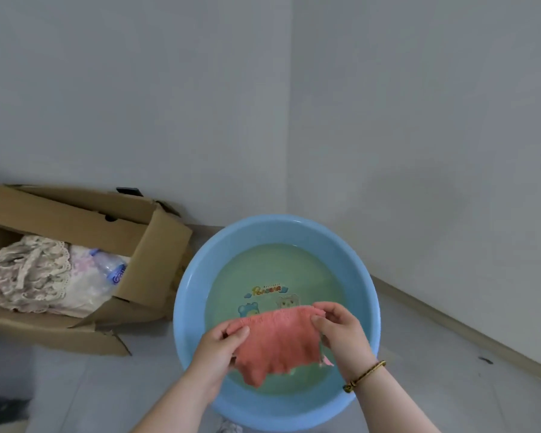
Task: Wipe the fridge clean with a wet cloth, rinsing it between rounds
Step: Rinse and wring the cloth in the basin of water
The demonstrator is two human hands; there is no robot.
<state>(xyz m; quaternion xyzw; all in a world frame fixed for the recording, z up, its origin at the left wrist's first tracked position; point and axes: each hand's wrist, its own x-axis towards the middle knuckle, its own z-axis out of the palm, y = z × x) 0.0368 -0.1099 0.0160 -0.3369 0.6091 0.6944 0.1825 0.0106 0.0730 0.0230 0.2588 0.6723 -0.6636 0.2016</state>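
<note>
Both hands, left hand and right hand, pinch the pink cloth stretched between them above the blue basin.

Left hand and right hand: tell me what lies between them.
The pink cloth stretches between the left hand and the right hand, both gripping its top edge, over the blue basin, as the head view shows.
</note>
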